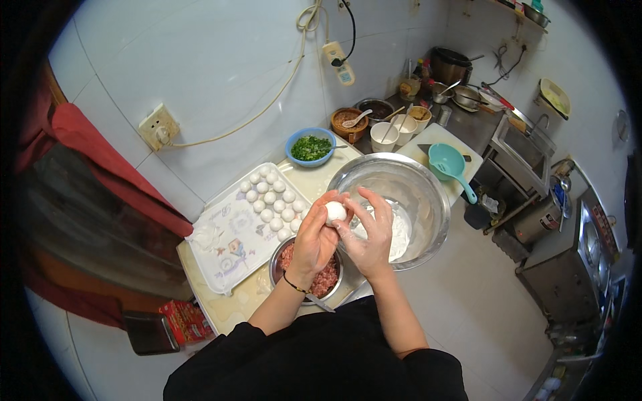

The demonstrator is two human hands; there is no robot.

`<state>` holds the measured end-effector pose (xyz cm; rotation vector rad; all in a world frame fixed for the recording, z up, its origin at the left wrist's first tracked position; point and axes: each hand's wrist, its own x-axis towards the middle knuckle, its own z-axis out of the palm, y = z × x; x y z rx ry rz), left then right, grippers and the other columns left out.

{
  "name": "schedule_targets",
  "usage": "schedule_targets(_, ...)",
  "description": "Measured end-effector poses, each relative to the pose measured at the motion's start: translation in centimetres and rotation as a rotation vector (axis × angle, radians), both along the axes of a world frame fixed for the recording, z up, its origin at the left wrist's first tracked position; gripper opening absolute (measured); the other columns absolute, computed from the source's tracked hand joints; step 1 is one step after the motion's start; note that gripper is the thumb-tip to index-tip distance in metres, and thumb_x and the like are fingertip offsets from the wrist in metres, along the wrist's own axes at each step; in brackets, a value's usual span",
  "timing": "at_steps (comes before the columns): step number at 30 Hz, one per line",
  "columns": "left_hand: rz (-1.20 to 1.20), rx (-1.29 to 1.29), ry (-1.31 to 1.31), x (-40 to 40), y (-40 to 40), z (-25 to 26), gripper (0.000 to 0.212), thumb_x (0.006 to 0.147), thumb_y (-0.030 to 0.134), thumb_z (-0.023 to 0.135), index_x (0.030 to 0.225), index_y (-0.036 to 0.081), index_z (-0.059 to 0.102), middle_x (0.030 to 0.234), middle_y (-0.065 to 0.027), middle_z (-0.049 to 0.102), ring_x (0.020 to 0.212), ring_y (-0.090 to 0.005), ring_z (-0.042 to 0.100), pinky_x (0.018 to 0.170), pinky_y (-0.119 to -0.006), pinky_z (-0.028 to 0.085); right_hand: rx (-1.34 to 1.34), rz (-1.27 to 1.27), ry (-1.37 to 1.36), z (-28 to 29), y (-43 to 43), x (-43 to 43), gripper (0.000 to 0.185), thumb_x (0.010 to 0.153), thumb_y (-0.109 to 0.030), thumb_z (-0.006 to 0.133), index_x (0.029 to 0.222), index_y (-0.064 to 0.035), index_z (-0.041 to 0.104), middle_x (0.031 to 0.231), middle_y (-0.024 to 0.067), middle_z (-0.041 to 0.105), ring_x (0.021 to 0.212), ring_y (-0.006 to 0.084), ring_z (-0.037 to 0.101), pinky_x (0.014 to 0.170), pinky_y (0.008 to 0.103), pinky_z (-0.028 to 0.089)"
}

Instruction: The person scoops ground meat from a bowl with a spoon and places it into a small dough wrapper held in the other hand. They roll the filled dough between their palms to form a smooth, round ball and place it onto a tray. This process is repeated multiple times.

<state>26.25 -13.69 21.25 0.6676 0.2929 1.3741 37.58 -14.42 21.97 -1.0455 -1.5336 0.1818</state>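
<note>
My left hand (pixel 313 240) holds a round white dough ball (pixel 335 213), and the fingers of my right hand (pixel 371 235) touch it from the other side. Both hands are above the gap between two metal bowls. Below my left hand a steel bowl (pixel 272 273) of raw minced meat (pixel 325 280) is partly hidden; a metal utensil handle (pixel 319 303) lies over its rim. Under and beyond my right hand stands a large steel basin (pixel 431 200) with white flour (pixel 399 238) in it. To the left, several white balls (pixel 276 224) sit in rows on a patterned white tray (pixel 215 270).
A blue bowl (pixel 288 145) of chopped greens stands behind the tray. Cups (pixel 384 138) and a brown bowl (pixel 349 131) of paste are behind the basin. A turquoise ladle (pixel 446 163) lies on a cutting board (pixel 426 135) at the right. A red curtain (pixel 115 170) hangs at the left.
</note>
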Motion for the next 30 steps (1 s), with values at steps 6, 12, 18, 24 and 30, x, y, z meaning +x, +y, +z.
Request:
schedule_targets(6,0.012,-0.021,-0.015,-0.06,-0.19,0.06,0.04,0.095,0.015,0.037,0.133,0.007,0.028,0.122,-0.0181,0.044,0.117,-0.0297,0.044,0.096,-0.037,0.041,0.184,-0.083,-0.077,-0.24,-0.09,-0.24,0.023,0.063,-0.014,0.072,0.085,-0.0116,0.065,0.111,0.0106,0.054,0.104,0.0313,0.047,0.088,0.0423,0.034)
schedule_targets(12,0.071,0.004,0.023,0.18,-0.24,0.09,0.041,0.095,0.014,0.039,0.134,0.006,0.027,0.122,-0.0178,0.044,0.117,-0.0287,0.044,0.097,-0.038,0.04,0.174,-0.065,-0.067,-0.46,-0.11,-0.29,0.023,0.063,-0.012,0.072,0.085,-0.0125,0.066,0.112,0.01,0.054,0.105,0.031,0.046,0.088,0.0417,0.034)
schedule_targets(18,0.173,0.061,0.115,0.57,-0.39,-0.01,0.044,0.094,0.012,0.04,0.134,0.004,0.026,0.122,-0.0174,0.043,0.117,-0.0286,0.044,0.099,-0.037,0.039,0.09,0.006,-0.004,-0.22,-0.35,-0.14,0.018,0.063,-0.008,0.07,0.081,-0.0102,0.066,0.116,0.011,0.052,0.108,0.0316,0.044,0.091,0.0418,0.034)
schedule_targets(24,0.152,0.066,0.107,0.49,-0.61,-0.01,0.045,0.093,0.012,0.041,0.134,0.004,0.025,0.123,-0.0173,0.043,0.117,-0.0292,0.044,0.099,-0.037,0.038,-0.02,0.066,0.081,0.21,-0.57,-0.05,0.015,0.064,-0.007,0.07,0.078,-0.008,0.066,0.121,0.0118,0.05,0.111,0.0319,0.042,0.093,0.0426,0.033)
schedule_targets(30,0.13,0.085,0.084,0.54,-0.58,-0.34,0.041,0.094,0.013,0.041,0.132,0.003,0.029,0.123,-0.0172,0.043,0.117,-0.0293,0.044,0.099,-0.037,0.039,-0.013,0.082,0.029,0.28,-0.72,0.17,0.016,0.063,-0.004,0.069,0.078,-0.007,0.065,0.122,0.0151,0.049,0.112,0.0327,0.044,0.094,0.0429,0.034)
